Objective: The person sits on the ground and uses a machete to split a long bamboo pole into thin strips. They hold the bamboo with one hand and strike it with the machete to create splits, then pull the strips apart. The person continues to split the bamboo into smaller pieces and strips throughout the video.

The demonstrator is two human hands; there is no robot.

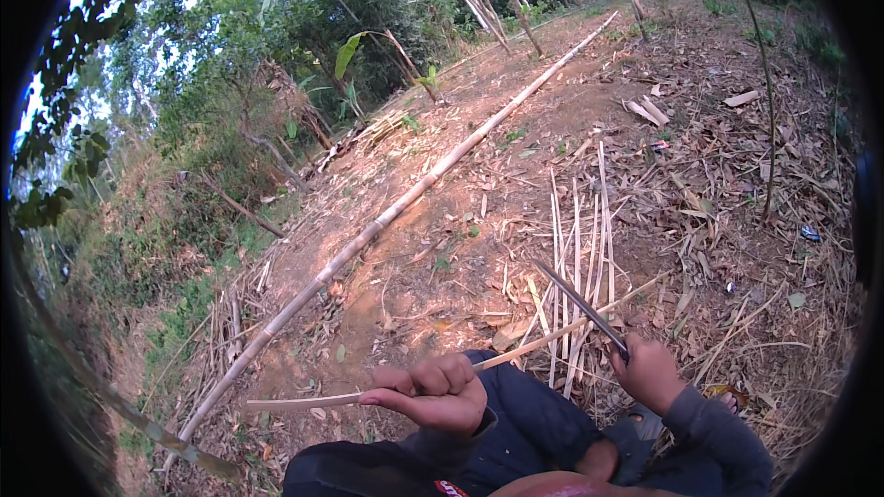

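A person holds a thin bamboo strip and a dark knife above leaf-covered ground.

The left hand (433, 396) has its fingers (442, 375) curled shut around the bamboo strip (313, 400), which crosses over the lap. The right hand (649, 370) grips the knife (580, 306) firmly, blade touching the strip. A long bamboo pole (405, 198) lies well apart.

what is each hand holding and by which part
The left hand grips a thin bamboo strip partway along its length, leaving both ends free. The right hand holds a knife by its handle, blade pointing up and away.
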